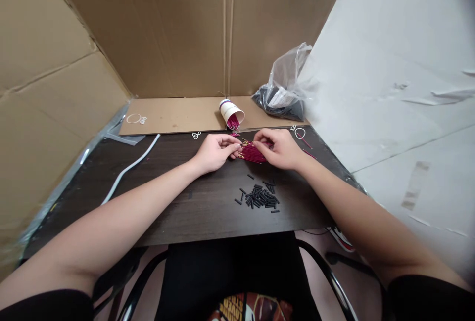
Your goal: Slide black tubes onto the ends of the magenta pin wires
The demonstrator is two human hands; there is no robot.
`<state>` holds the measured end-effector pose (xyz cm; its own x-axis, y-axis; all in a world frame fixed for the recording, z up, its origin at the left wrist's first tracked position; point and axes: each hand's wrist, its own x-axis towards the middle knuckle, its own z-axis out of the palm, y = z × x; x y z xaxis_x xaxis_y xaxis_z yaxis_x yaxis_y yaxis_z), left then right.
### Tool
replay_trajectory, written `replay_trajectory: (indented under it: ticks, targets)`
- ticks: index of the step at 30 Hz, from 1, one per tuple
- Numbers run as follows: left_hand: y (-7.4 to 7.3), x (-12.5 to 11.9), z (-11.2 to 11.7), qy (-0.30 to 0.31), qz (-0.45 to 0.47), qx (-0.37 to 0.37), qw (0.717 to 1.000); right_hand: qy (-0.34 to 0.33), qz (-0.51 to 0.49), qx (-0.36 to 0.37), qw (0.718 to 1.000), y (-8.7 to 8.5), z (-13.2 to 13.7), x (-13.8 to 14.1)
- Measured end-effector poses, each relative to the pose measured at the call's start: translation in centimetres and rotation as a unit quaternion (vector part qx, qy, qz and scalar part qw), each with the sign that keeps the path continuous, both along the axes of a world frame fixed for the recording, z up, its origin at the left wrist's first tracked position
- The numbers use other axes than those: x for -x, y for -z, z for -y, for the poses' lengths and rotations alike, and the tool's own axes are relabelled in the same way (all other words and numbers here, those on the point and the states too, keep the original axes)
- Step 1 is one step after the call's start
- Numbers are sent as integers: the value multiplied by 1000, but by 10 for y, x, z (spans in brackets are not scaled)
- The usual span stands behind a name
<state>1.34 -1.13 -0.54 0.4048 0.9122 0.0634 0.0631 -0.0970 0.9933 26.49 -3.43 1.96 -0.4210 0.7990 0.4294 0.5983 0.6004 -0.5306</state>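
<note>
A bundle of thin dark red wires (pixel 253 154) with gold-coloured ends lies on the dark table between my hands. My left hand (pixel 218 152) is closed in a pinch at the bundle's left end; what its fingertips hold is too small to make out. From the other side, my right hand (pixel 277 147) reaches over the bundle, thumb and forefinger pinched on a red wire. Its other fingers are curled and partly hide the wires. Closer to me lies a loose pile of short black tubes (pixel 261 196), touched by neither hand.
Behind my hands a white paper cup (pixel 230 111) lies on its side, with more red wires inside. A clear plastic bag (pixel 284 93) of dark pieces rests at the back right. On the left is a pale tube (pixel 129 166). Cardboard walls (pixel 178 29) enclose the table.
</note>
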Motion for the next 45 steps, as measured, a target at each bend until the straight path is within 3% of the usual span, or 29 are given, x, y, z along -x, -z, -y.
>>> replay_trajectory:
  ticks: [45]
  targets:
    - [0, -2, 3, 22, -37, -27, 999, -39, 18, -45, 998, 5, -1, 6]
